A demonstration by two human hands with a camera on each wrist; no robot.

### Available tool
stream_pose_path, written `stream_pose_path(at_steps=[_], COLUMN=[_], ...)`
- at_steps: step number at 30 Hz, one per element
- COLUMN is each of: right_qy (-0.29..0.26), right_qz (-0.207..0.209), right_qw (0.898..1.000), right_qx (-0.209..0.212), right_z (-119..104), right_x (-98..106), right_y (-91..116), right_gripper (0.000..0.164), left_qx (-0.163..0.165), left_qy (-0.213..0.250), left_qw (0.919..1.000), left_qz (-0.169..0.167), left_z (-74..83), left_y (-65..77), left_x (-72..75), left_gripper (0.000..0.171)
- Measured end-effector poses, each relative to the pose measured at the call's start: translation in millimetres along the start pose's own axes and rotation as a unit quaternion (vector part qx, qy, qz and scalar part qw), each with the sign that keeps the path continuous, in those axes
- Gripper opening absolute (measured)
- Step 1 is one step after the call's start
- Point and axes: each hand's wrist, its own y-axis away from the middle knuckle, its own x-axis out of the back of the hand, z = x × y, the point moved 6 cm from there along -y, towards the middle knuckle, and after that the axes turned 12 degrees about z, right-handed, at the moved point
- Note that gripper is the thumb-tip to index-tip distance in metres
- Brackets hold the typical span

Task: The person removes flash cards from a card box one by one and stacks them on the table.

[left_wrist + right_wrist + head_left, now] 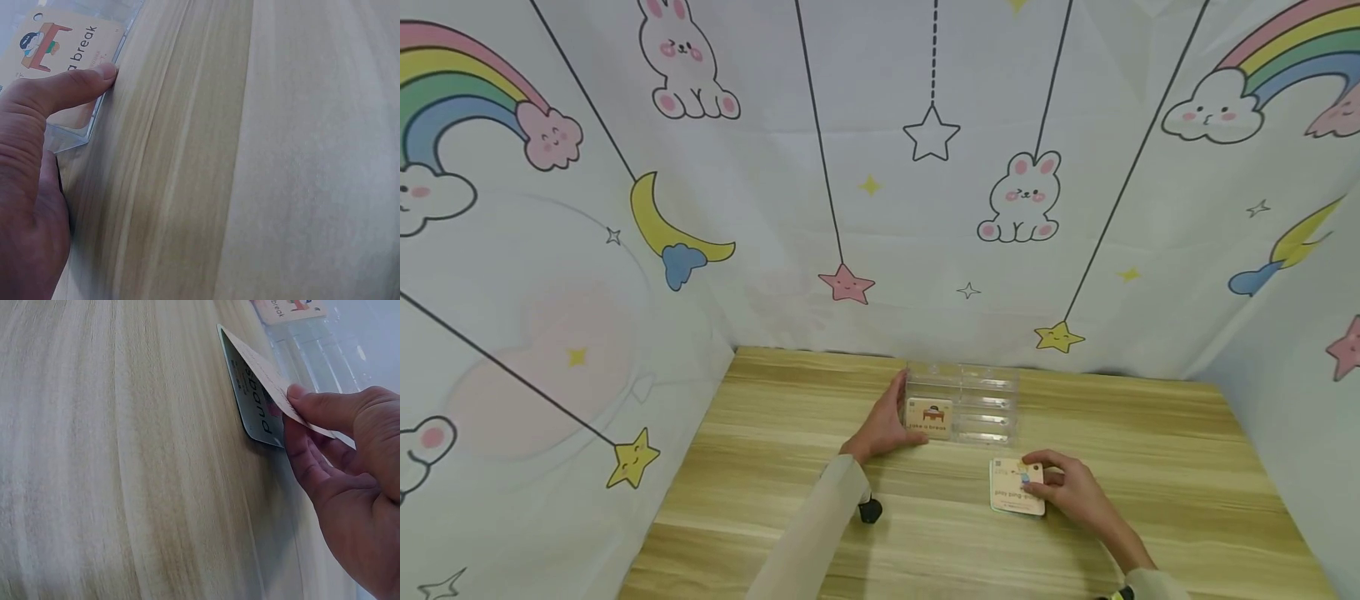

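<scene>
A clear plastic card organizer [988, 404] lies near the back of the table. In its front left compartment is a "take a break" card [930, 418]. My left hand [883, 423] grips the organizer's left side, its thumb [81, 87] along the front edge over the card. My right hand [1071, 487] pinches a cream "play ping-pong" card [1011, 483] by its right side, between thumb and fingers. In the right wrist view this cream card [259, 369] tilts up from a green-edged card [250, 403] with dark lettering beneath it.
The wood-grain table [940, 550] extends in front of both hands. White cloth walls [880, 225] with rabbits, stars and rainbows enclose the back and sides. A black knob-like piece [870, 510] sits by the left wrist.
</scene>
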Motion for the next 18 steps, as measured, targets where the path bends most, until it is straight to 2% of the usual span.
stream_pose_path(at_steps=[6,13,18], right_qy=[0.041,0.066,0.082], right_qz=[0.004,0.007,0.011], right_qw=[0.999,0.997,0.994], right_qx=[0.029,0.046,0.078], right_z=[-0.9,0.4,-0.3], right_x=[-1.4,-4.8,-7.0], right_y=[-3.7,-6.0,-4.6], right_gripper=[0.039,0.036,0.036], left_qx=[0.0,0.009,0.012], left_qy=[0.004,0.002,0.003], left_qw=[1.0,0.9999,0.9999], left_qz=[0.001,-0.004,-0.003], left_z=[-2.1,-4.7,-3.6], left_y=[-1.3,-2.5,-2.5], left_x=[-0.5,-1.6,-1.3], left_gripper=[0.133,0.133,0.134])
